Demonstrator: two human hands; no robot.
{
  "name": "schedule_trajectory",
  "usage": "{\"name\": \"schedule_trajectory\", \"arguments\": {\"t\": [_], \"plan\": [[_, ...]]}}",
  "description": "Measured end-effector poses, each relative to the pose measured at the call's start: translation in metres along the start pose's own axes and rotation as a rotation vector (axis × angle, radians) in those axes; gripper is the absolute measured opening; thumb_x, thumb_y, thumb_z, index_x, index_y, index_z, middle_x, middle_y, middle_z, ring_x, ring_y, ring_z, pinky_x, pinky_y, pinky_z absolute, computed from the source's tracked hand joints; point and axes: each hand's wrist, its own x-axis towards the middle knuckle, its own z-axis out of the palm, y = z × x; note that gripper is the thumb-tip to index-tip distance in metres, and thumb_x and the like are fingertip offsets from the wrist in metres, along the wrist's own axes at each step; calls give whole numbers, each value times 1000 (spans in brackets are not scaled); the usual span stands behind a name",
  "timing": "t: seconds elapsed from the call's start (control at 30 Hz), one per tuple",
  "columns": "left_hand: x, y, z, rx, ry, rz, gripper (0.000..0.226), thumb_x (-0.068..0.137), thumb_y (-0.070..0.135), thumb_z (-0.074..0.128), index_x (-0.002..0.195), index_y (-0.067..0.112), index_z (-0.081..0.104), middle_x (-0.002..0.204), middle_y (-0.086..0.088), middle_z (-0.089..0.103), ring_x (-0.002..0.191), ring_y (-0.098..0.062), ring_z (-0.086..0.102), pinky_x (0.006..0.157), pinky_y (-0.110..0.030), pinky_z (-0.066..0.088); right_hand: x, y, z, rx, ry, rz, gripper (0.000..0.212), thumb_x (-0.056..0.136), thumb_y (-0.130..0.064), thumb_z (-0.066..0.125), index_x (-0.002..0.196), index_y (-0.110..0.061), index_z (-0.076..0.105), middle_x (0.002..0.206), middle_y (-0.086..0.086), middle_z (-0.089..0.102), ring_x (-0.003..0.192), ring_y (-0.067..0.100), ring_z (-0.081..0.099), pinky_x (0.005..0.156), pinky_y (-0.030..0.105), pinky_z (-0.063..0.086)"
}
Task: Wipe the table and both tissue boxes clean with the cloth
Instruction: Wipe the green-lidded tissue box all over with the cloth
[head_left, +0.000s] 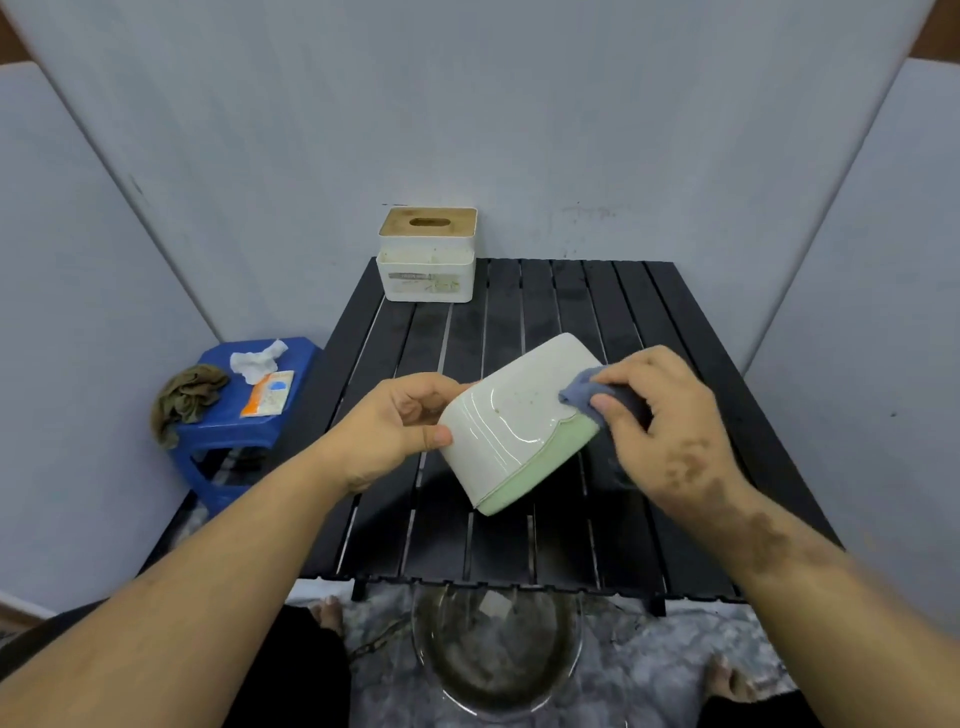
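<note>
A second box (427, 254) stands at the table's (519, 312) far left corner. The left hand (400, 415) grips a tilted box (514, 431); the right hand (665, 415) pinches a cloth (579, 395) against it.

Table (519, 322), far left corner: tissue box with slotted lid (427, 254), against the wall. Above table centre, tilted: second tissue box (511, 423), left hand (400, 415) at its left end, right hand (660, 410) with cloth (582, 392) at its right end. Left of table: stool (249, 410) bearing rag (187, 397), crumpled tissue (257, 358), packet (267, 392). Floor before table: bowl (496, 649).
</note>
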Motion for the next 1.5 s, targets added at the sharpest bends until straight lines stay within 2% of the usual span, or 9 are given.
{"name": "schedule_trajectory", "arguments": {"t": [0.17, 0.37, 0.53, 0.73, 0.9, 1.07, 1.23, 1.4, 1.5], "plan": [[-1, -2, -2, -40, -45, 30, 38, 79, 4, 75, 114, 16, 73, 116, -5, 75, 109, -19, 69, 92, -28, 54, -17, -31, 20, -18, -308, -357, 12, 84, -11, 61, 91, -10, 71, 95, 4, 58, 90, 22, 52, 83, 25, 42], [0, -2, -2, -53, -20, 26, 39, 75, 9, 74, 109, 29, 77, 114, -2, 76, 109, -18, 70, 91, -29, 54, 9, 14, -11, -51, -71, -95, 16, 80, -1, 71, 89, -14, 71, 93, -3, 60, 92, 15, 59, 86, 29, 48], [-2, 0, -4, -35, -28, 24, 37, 75, 14, 74, 108, 31, 77, 113, -1, 76, 110, -19, 70, 92, -29, 55, -21, -24, 11, 26, -277, -272, 10, 80, -10, 70, 90, -10, 73, 94, 0, 58, 90, 8, 56, 85, 14, 43], [-2, 1, -5, -17, -17, 18, 37, 74, 17, 74, 109, 27, 76, 117, -8, 75, 113, -26, 69, 94, -35, 56, 2, 15, -12, -20, -11, 20, 20, 75, -1, 78, 87, -17, 74, 86, -11, 57, 85, 0, 58, 78, 4, 39], [-4, 2, -5, -22, -30, 11, 35, 74, 11, 75, 106, 25, 76, 111, -4, 77, 106, -19, 70, 89, -31, 56, -25, -26, 13, 43, -232, -231, 11, 80, -10, 72, 91, -9, 74, 86, -3, 56, 80, 7, 55, 77, 12, 43], [-3, 6, -4, 24, -31, -4, 41, 83, -14, 65, 104, 20, 75, 109, -4, 77, 105, -19, 71, 86, -30, 58, 10, 22, -11, -10, 22, 90, 13, 74, -6, 80, 86, -10, 76, 79, -4, 59, 75, -2, 57, 71, 9, 41], [-3, 9, -6, 47, -18, -25, 43, 79, -6, 67, 99, 30, 77, 108, -1, 77, 106, -18, 71, 87, -30, 57, -13, -14, 10, 30, -106, -95, 9, 77, -9, 74, 85, -10, 76, 76, -1, 57, 74, 4, 56, 71, 9, 42], [-2, 8, -4, 41, -7, -22, 41, 79, -4, 66, 100, 30, 78, 109, -2, 77, 106, -19, 71, 89, -32, 58, 9, 10, 3, -47, 39, 54, 11, 73, -2, 79, 80, -9, 76, 74, 0, 56, 67, 8, 53, 67, 6, 39], [-3, 10, -4, 66, -12, -27, 50, 85, -17, 64, 98, 29, 78, 107, 0, 77, 105, -17, 71, 87, -30, 58, -3, -10, 10, -70, -39, 11, 7, 76, -5, 77, 78, -11, 74, 75, -1, 55, 69, 11, 54, 65, 16, 42]]}}
